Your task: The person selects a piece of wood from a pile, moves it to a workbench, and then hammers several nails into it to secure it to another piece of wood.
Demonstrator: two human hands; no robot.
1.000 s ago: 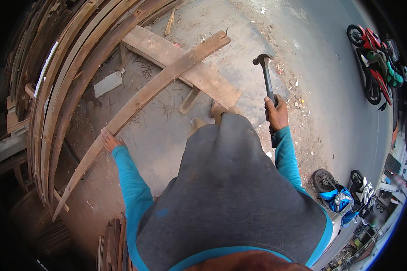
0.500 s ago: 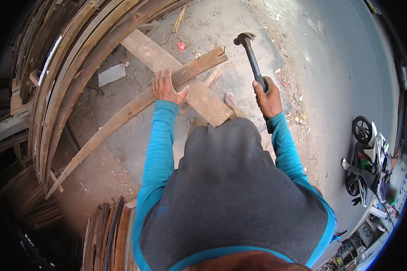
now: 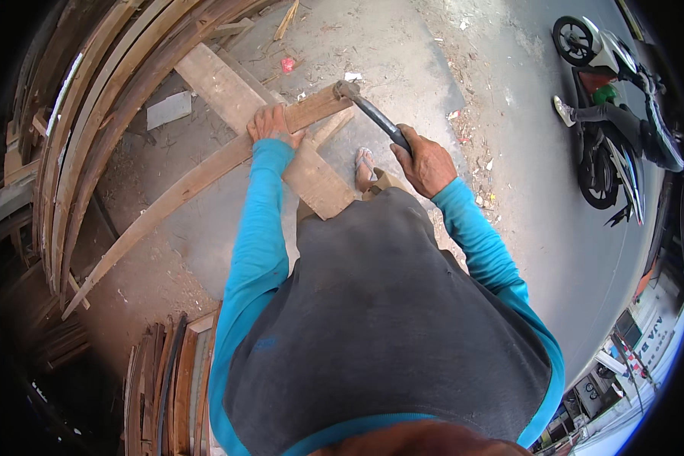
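My right hand (image 3: 427,161) grips the black handle of a claw hammer (image 3: 381,119). The hammer's head is at the far right end of a long wooden plank (image 3: 315,111), apparently touching it. That plank runs down to the lower left and lies across a wider wooden board (image 3: 323,182), which points toward my body. With fingers curled over the plank where the two pieces cross, my left hand (image 3: 272,126) holds it. Under them another narrow piece of wood (image 3: 333,125) shows in part.
Long timber strips (image 3: 121,114) are stacked at the left, with more upright lumber (image 3: 176,380) at lower left. A pale flat scrap (image 3: 169,110) lies on the dirt. On the road at right, a person rides a motorcycle (image 3: 604,91). My sandalled foot (image 3: 365,167) is near the board.
The raised hammer has come down and leftward onto the plank's end. My left hand stays on the plank, its fingers more curled. The motorcycle has moved farther up the road.
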